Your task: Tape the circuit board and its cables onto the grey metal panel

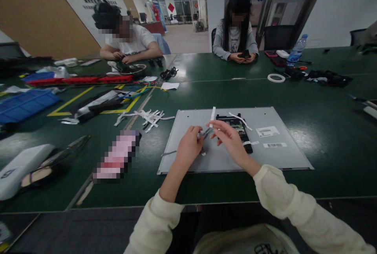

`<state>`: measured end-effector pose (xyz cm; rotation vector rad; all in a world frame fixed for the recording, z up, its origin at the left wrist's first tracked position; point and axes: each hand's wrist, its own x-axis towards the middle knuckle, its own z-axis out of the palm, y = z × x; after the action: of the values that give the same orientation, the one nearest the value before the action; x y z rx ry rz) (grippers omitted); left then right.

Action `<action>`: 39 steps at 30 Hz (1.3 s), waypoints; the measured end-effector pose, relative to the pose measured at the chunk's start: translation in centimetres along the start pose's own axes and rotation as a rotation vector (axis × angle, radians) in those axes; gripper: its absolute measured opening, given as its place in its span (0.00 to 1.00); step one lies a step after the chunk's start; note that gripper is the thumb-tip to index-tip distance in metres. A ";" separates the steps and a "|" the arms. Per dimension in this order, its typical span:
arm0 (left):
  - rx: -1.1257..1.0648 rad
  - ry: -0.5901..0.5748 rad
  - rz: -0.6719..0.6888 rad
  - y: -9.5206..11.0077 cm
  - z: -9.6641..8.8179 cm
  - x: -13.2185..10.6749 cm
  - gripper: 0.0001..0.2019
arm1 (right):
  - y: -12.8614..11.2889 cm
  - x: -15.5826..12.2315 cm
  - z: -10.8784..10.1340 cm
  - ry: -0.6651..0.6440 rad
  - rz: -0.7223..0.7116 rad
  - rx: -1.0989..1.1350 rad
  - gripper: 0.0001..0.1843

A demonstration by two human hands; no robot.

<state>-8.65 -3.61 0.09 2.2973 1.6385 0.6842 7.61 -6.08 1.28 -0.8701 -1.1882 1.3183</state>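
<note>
A flat grey metal panel [282,155] lies on the table in front of me. On it sits a black module with an exposed circuit board [240,127], with white tape strips across it. My left hand [191,140] is closed on a grey cable [208,132], whose tail runs out past the panel's left edge. Just right of it, my right hand [229,138] has its fingertips on an upright white tape strip [213,113], close to the cable. A short white strip [246,122] sticks up from the module's far corner.
Loose white strips [153,118] are piled left of the panel, beyond a phone [119,155]. A blue tray [28,104] stands far left. Two people sit across the table. A tape roll [276,78] and water bottle [297,49] are at the back right.
</note>
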 end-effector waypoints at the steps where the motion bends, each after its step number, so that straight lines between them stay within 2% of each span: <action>1: 0.004 0.003 -0.003 0.0 0.0 0.0 0.11 | 0.0 0.0 0.1 -0.017 -0.013 -0.009 0.17; 3: 0.001 0.006 -0.003 0.0 0.0 0.0 0.10 | 0.4 0.1 0.2 -0.063 0.047 -0.013 0.17; 5: -0.022 0.005 -0.005 -0.1 0.0 0.1 0.12 | 1.0 0.0 0.3 -0.099 0.186 0.007 0.16; 8: -0.068 -0.005 -0.022 -0.2 0.0 0.1 0.17 | 1.6 -0.2 0.4 -0.082 0.387 0.124 0.15; 10: -0.082 -0.013 -0.025 -0.2 0.0 0.1 0.17 | 1.6 -0.3 0.2 -0.049 0.468 0.222 0.14; 13: -0.083 -0.007 0.009 -0.3 0.1 0.1 0.18 | 1.1 -0.5 0.0 -0.036 0.535 0.302 0.13; 19: -0.087 0.012 0.078 -0.7 0.1 0.3 0.18 | 0.8 -0.4 0.0 -0.034 0.578 0.343 0.12; 23: -0.117 0.015 0.043 -0.9 0.0 0.3 0.18 | 1.0 -0.5 0.1 -0.066 0.552 0.339 0.14; 27: -0.224 0.032 0.007 -0.9 -0.2 0.5 0.16 | 1.0 -0.9 0.3 -0.117 0.420 0.283 0.14; 30: -0.400 0.109 -0.119 -0.7 -0.5 1.1 0.13 | 0.9 -1.2 0.5 -0.151 0.296 0.167 0.14; 34: -0.813 0.114 -0.376 -0.8 -1.2 2.2 0.19 | 1.1 -1.4 0.6 -0.219 0.216 0.052 0.14; 36: -0.952 0.110 -0.416 -1.0 -1.5 2.7 0.20 | 1.4 -1.5 0.6 -0.237 0.218 0.023 0.14; 39: -0.981 0.135 -0.402 -1.1 -2.0 3.4 0.18 | 1.6 -1.5 0.5 -0.221 0.232 -0.008 0.14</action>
<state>-9.68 -0.22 2.09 1.2158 1.2962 1.1986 6.88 -7.48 -0.40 -0.9064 -1.2914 1.6324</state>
